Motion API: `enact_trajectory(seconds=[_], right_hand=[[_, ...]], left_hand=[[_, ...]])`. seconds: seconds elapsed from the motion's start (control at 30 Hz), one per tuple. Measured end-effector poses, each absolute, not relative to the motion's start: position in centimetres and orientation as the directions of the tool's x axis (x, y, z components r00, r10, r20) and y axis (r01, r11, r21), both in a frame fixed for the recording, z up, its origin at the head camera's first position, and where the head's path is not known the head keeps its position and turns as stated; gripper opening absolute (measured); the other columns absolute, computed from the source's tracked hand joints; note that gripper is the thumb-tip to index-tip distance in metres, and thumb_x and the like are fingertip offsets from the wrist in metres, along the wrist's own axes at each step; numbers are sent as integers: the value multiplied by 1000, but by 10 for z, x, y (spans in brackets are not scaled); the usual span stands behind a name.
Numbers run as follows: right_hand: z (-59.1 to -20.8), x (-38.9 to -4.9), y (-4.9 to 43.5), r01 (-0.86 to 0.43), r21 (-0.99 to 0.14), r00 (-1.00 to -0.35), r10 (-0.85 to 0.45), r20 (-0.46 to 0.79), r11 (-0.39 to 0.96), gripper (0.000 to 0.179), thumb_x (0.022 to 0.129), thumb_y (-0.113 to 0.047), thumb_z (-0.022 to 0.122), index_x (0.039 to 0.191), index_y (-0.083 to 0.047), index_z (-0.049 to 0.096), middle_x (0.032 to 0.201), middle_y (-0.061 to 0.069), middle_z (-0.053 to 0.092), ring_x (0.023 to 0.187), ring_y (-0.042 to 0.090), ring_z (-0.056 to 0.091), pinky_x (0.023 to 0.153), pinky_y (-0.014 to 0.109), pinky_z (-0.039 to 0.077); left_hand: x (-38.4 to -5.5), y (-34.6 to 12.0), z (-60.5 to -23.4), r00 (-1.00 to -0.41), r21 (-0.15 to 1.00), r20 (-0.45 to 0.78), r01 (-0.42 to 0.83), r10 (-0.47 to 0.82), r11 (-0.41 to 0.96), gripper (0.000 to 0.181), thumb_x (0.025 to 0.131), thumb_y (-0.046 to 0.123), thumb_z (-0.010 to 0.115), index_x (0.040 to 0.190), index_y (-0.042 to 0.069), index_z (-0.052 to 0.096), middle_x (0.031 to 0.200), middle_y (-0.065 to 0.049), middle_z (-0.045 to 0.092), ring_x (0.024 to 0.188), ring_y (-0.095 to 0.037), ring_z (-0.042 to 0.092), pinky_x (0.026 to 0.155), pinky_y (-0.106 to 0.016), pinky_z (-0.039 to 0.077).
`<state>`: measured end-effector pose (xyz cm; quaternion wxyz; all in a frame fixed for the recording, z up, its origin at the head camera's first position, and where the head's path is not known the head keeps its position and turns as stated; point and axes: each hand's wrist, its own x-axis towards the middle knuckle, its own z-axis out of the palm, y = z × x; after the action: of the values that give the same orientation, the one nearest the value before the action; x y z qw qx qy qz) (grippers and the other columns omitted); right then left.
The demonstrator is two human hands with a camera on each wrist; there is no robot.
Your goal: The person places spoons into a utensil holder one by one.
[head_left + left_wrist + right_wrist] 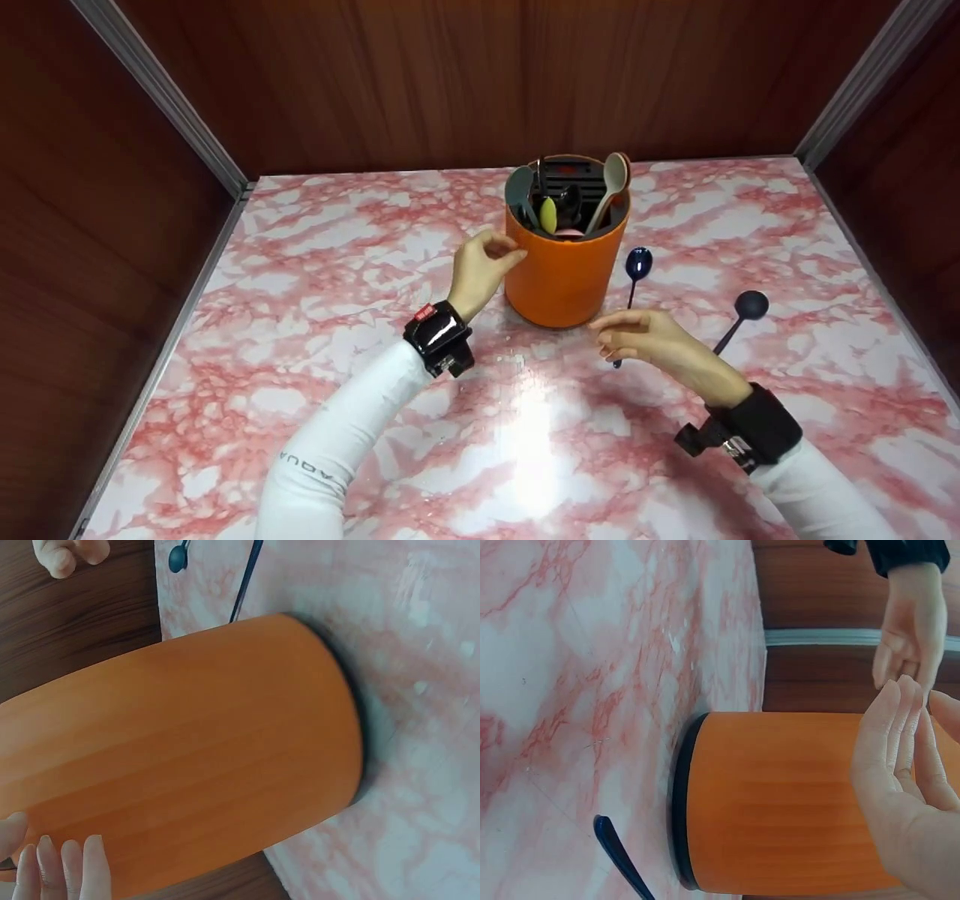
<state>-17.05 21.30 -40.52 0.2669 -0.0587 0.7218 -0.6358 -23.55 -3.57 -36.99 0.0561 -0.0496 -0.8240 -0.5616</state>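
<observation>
An orange cylindrical utensil holder (562,281) stands upright on the table, with a slotted dark insert. At its left side, near the rim, is my left hand (480,270), fingers loosely bent and nothing held; whether the fingertips touch the wall I cannot tell. My right hand (651,341) hovers at the holder's front right with relaxed, nearly straight fingers, also holding nothing. Beneath it passes the handle of a shiny dark blue spoon (639,262) lying on the table; the handle end (621,855) shows in the right wrist view.
Inside the holder stand a grey-green spoon (519,187), a beige spoon (616,174) and a yellow-green utensil head (548,215). A dark round-headed utensil (751,304) lies to the right, its handle partly behind my right hand. Wooden panels (480,82) enclose the marbled table (337,247).
</observation>
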Motion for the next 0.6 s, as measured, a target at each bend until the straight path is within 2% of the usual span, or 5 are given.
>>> enact_trajectory(seconds=[0.3, 0.47, 0.6], right_hand=[[-410, -169, 221, 268, -946, -854, -409, -322, 185, 29, 89, -21, 61, 114, -7, 60, 96, -3, 62, 85, 11, 63, 83, 24, 55], [-413, -167, 228, 268, -951, -856, -415, -307, 152, 25, 90, -20, 60, 112, -9, 61, 97, -2, 65, 87, 12, 64, 84, 25, 55], [-416, -167, 232, 269, -950, -858, -410, -310, 155, 26, 90, -21, 60, 113, -9, 62, 98, -2, 66, 88, 10, 64, 85, 24, 55]], left_hand=[[-228, -38, -393, -998, 954, 67, 69, 15, 292, 18, 80, 10, 70, 92, -2, 65, 87, -12, 65, 74, -15, 57, 64, -15, 50], [-224, -34, -403, -999, 980, -17, -10, 35, 197, 18, 81, 7, 68, 93, -5, 64, 80, -7, 62, 69, -13, 58, 60, -22, 58], [-221, -32, -411, -997, 987, -61, -54, 44, 149, 18, 82, 6, 67, 95, -6, 62, 79, -6, 62, 66, -13, 59, 61, -24, 59]])
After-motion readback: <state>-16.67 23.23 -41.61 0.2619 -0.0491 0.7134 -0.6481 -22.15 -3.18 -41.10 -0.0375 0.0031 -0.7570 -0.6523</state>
